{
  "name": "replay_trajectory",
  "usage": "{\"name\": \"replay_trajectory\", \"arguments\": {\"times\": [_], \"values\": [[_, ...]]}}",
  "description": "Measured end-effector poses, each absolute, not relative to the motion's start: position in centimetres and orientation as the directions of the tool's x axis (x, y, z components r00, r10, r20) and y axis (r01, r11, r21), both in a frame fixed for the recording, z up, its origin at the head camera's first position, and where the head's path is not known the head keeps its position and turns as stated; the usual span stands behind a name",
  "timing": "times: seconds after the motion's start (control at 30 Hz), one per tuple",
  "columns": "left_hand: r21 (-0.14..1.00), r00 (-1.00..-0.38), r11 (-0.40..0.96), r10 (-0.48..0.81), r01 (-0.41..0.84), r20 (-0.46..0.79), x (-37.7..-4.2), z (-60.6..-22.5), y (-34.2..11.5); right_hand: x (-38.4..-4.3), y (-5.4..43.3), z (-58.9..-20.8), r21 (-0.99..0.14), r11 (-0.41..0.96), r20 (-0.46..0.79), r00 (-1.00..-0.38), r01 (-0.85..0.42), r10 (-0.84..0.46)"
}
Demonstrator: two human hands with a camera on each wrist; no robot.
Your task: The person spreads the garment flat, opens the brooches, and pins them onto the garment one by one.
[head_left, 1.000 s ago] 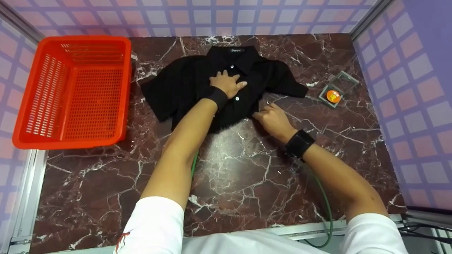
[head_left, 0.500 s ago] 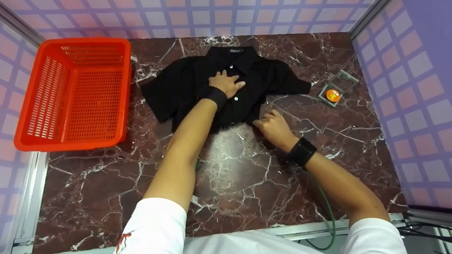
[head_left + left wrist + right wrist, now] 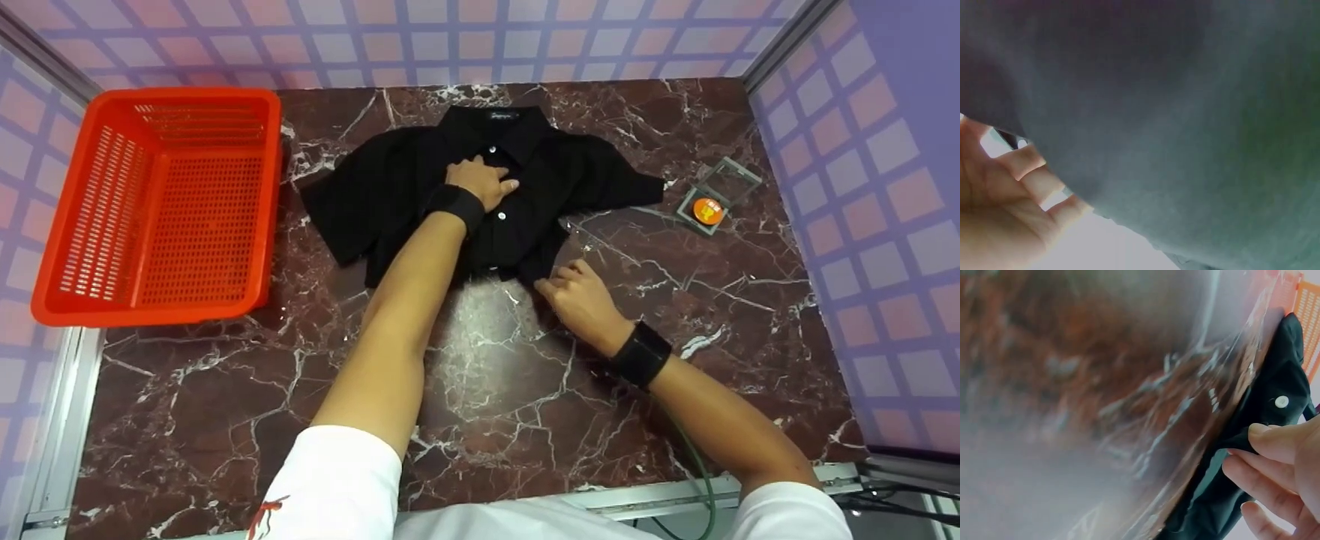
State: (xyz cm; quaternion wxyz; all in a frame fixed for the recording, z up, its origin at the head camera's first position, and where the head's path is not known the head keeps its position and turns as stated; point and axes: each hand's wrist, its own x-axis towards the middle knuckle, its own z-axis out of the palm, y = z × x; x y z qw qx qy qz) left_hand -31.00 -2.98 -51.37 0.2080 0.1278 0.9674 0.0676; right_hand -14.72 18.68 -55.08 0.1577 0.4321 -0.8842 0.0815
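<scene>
A black short-sleeved shirt (image 3: 405, 172) with white buttons lies front up on the marbled table, its collar toward the back wall. My left hand (image 3: 480, 184) rests spread on the shirt's chest, beside the button placket. In the left wrist view, dark cloth fills most of the picture and part of the left hand (image 3: 1010, 197) shows at the lower left. At the shirt's lower right edge, my right hand (image 3: 581, 304) pinches the cloth. The right wrist view shows the thumb and fingers (image 3: 1275, 441) of that hand on the hem, near a white button.
An orange-red plastic basket (image 3: 266, 225) stands at the left of the marbled table (image 3: 225, 420). Toward the right lies a small clear case (image 3: 697, 225) with its lid open and an orange round thing (image 3: 707, 211) in it. Patterned walls enclose the back and sides.
My right hand has moved down toward me with the pinched cloth, drawing out the shirt's lower right part. The left hand has stayed on the chest.
</scene>
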Motion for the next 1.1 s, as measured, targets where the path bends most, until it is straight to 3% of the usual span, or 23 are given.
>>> {"name": "replay_trajectory", "arguments": {"times": [0.17,0.57,1.1], "values": [[0.183,-0.884,0.956,0.282,0.228,-0.373,-31.5,-51.7,-3.1,-13.9,18.3,-55.1,0.011,0.609,0.382,-0.559,-0.793,-0.736],[0.158,-0.871,0.950,0.310,0.269,-0.381,-31.6,-51.9,-2.4,-12.0,17.8,-55.1,-0.004,0.640,0.418,-0.582,-0.769,-0.697],[0.153,-0.884,0.945,0.325,0.290,-0.335,-31.9,-51.7,-3.1,-11.5,17.5,-54.4,0.000,0.630,0.443,-0.565,-0.777,-0.696]]}}
